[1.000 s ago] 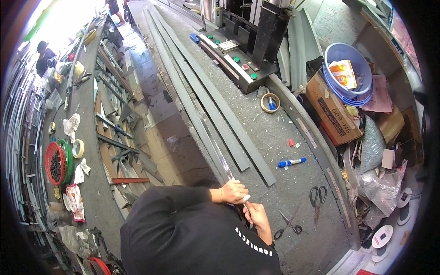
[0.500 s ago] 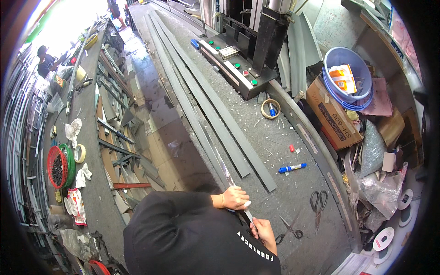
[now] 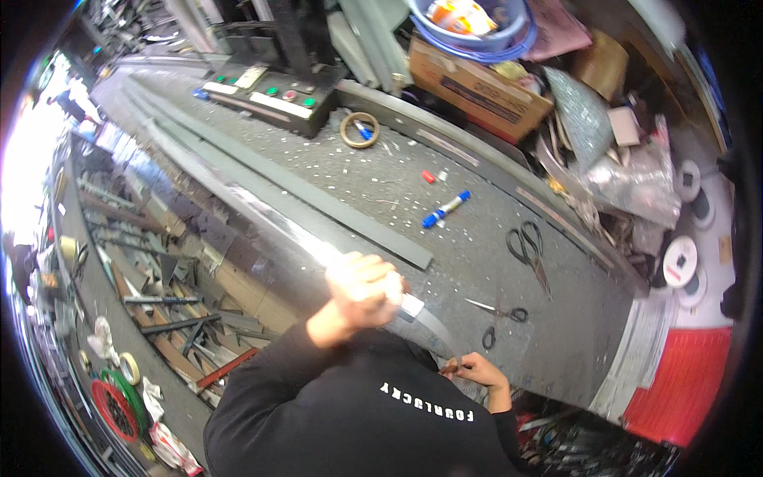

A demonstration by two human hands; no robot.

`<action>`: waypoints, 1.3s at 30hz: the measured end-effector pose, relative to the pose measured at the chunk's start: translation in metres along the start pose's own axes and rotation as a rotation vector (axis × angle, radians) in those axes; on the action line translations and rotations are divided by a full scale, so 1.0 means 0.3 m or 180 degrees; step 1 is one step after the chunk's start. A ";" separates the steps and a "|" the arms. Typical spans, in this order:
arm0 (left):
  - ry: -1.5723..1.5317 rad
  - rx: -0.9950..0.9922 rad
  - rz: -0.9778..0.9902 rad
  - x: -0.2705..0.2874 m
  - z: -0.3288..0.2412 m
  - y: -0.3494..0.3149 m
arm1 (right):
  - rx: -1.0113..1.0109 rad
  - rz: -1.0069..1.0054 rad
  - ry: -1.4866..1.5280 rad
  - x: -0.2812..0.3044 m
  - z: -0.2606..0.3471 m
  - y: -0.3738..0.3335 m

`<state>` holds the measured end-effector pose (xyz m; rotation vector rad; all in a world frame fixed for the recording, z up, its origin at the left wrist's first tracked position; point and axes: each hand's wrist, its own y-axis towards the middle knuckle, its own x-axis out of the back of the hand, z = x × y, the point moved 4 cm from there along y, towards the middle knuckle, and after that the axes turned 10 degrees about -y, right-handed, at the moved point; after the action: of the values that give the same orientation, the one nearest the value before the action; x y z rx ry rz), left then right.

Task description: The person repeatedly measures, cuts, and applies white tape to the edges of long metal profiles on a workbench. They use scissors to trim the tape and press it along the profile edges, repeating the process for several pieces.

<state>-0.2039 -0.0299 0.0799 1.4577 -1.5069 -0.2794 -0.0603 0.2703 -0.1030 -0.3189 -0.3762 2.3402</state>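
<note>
My left hand point(image 3: 362, 290), blurred and brightly lit, is closed in a fist around a pale strip. A small white piece point(image 3: 412, 306) shows beside its fingers. From there a thin, curved grey strip point(image 3: 441, 330) runs down to my right hand point(image 3: 474, 372), whose fingers are pinched on its lower end near my body. Beyond the left hand, a long shiny profile point(image 3: 274, 213) stretches toward the far left. Long grey profiles point(image 3: 334, 211) lie beside it on the workbench point(image 3: 389, 199). Both palms are hidden, so I cannot tell exactly how the strip is gripped.
Right of my hands lie small scissors point(image 3: 499, 312), black-handled scissors point(image 3: 528, 250) and a blue marker point(image 3: 447, 209). Farther off are a tape roll point(image 3: 346, 133) and a machine base with buttons point(image 3: 262, 105). A cardboard box point(image 3: 473, 95) stands behind the bench's raised edge point(image 3: 477, 163).
The view has swung, so the bench things appear shifted left and up. My hands are farther apart, with more of the thin strip showing between them.
</note>
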 end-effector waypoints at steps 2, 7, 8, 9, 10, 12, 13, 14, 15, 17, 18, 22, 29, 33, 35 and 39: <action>-0.0100 -0.0067 -0.0124 0.057 -0.039 0.096 | -0.0341 -0.0412 -0.0921 0.030 0.114 -0.145; -0.0130 0.0202 0.0102 -0.003 -0.018 0.087 | 0.0992 -0.2430 -0.0965 -0.004 0.688 -0.571; -0.0159 0.0206 0.0181 -0.043 -0.005 0.044 | 0.0432 -0.2496 -0.1241 -0.011 0.727 -0.602; -0.0161 0.0260 0.0342 -0.078 0.017 -0.009 | -0.0245 -0.2213 -0.1591 -0.020 0.720 -0.591; -0.0089 0.0280 0.0524 -0.119 0.041 -0.068 | -0.0936 -0.2110 -0.1229 -0.016 0.673 -0.571; 0.0007 0.0397 0.0786 -0.198 0.096 -0.193 | -0.1191 -0.1842 -0.0750 0.035 0.540 -0.444; 0.0038 0.0448 0.0870 -0.232 0.118 -0.256 | -0.1329 -0.1633 -0.0390 0.058 0.451 -0.362; 0.0075 0.0511 0.0954 -0.260 0.140 -0.316 | -0.1007 -0.1249 -0.0158 0.073 0.385 -0.275; 0.0093 0.0471 0.1024 -0.281 0.158 -0.365 | -0.0982 -0.1080 -0.0125 0.096 0.323 -0.205; 0.0129 0.0315 0.1074 -0.302 0.180 -0.442 | -0.1022 -0.1008 -0.0261 0.147 0.253 -0.111; 0.0163 0.0291 0.1171 -0.311 0.192 -0.468 | -0.1098 -0.1078 -0.0409 0.173 0.241 -0.080; 0.0175 0.0023 0.1185 -0.312 0.204 -0.505 | -0.0938 -0.1375 -0.1020 0.269 0.358 -0.127; 0.0126 -0.0105 0.1147 -0.305 0.193 -0.486 | -0.1271 -0.0252 -0.2007 0.251 0.328 -0.013; 0.0112 -0.0107 0.1151 -0.302 0.193 -0.484 | -0.0948 0.0278 0.0229 0.061 0.193 0.194; 0.0146 -0.0137 0.1172 -0.301 0.194 -0.486 | -0.1533 0.0187 0.0618 0.024 0.137 0.223; 0.0068 -0.0113 0.1176 -0.301 0.199 -0.487 | -0.1726 -0.0050 0.0414 0.020 0.120 0.261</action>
<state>-0.1745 -0.0161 -0.0990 1.1233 -1.7087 -0.0658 -0.1258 0.2143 -0.0981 -0.7166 -0.9440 2.1531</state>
